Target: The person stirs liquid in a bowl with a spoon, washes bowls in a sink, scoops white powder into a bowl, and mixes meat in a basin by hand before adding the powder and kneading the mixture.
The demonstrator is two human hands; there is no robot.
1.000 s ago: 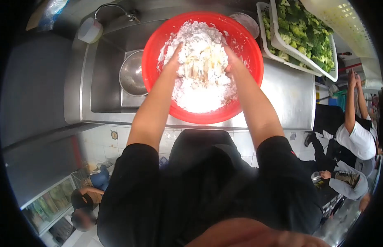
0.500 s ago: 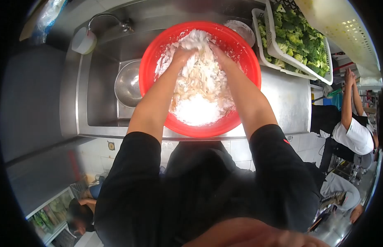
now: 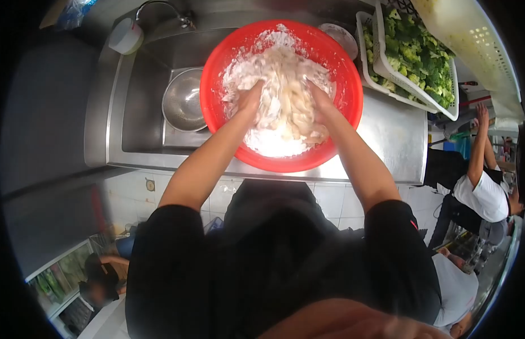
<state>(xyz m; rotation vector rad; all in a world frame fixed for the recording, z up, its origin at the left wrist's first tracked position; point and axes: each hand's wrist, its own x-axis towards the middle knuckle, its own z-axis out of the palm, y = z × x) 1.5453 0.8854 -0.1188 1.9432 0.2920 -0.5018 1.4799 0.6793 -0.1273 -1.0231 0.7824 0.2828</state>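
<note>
A wide red plastic basin (image 3: 351, 85) stands on the steel counter, holding white flour (image 3: 274, 144) and pale, flour-coated strips (image 3: 285, 85) whose exact kind I cannot make out. Both hands are inside it. My left hand (image 3: 251, 99) grips the strips from the left side, thumb on top and fingers sunk into the mass. Opposite it, my right hand (image 3: 321, 100) cups the same heap from the right, its fingers likewise buried. Between the hands the strips are smeared by motion. Dry flour lies thickest at the near side, and some clings to the far wall.
Left of the basin is a steel sink (image 3: 139, 121) with a metal bowl (image 3: 182, 107), a faucet (image 3: 186, 21) and a white tub (image 3: 126, 37). White baskets (image 3: 399, 79) of broccoli (image 3: 423, 59) stand at the right, near a round dish (image 3: 338, 38). Co-workers (image 3: 482, 192) are farther off.
My hands have drawn back toward me from the far side of the basin. The strips are more mixed and spread, with less loose white flour on top. The whole view has shifted slightly.
</note>
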